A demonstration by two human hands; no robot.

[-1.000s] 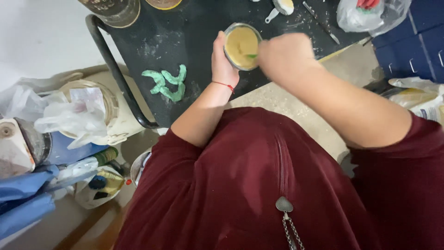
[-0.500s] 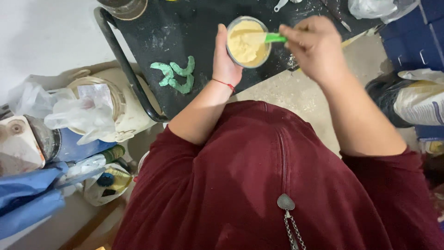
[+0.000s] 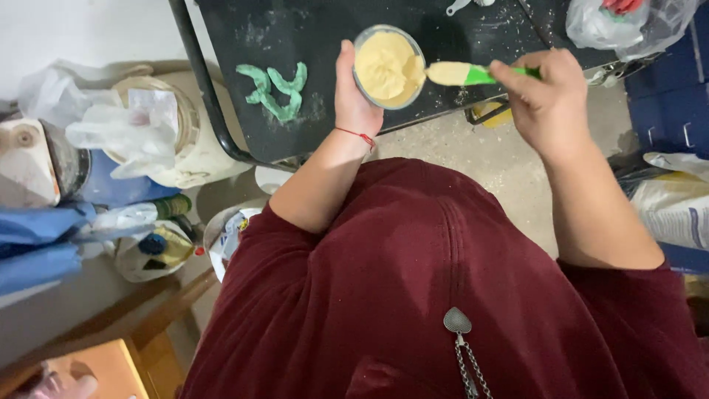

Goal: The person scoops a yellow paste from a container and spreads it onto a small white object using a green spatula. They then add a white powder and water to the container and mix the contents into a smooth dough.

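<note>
My left hand [image 3: 354, 96] grips a small clear cup [image 3: 388, 66] filled with pale yellow paste, held over the near edge of a black table [image 3: 310, 29]. My right hand [image 3: 545, 96] holds a green spatula [image 3: 473, 74] by its handle. The spatula's blade is coated in the same yellow paste and rests at the cup's right rim. A thin red string circles my left wrist. A green moulded shape [image 3: 275, 89] lies on the table to the left of the cup.
A white bucket [image 3: 173, 140] draped with clear plastic bags stands on the floor at left, beside blue cloth [image 3: 40, 240] and other clutter. A plastic bag [image 3: 613, 22] sits at the table's far right. Blue crates [image 3: 668, 96] and a sack [image 3: 676, 207] stand at right.
The right hand has drawn the spatula out to the cup's right rim, blade now loaded with paste. The view has shifted so the cup sits lower and further right in the picture.
</note>
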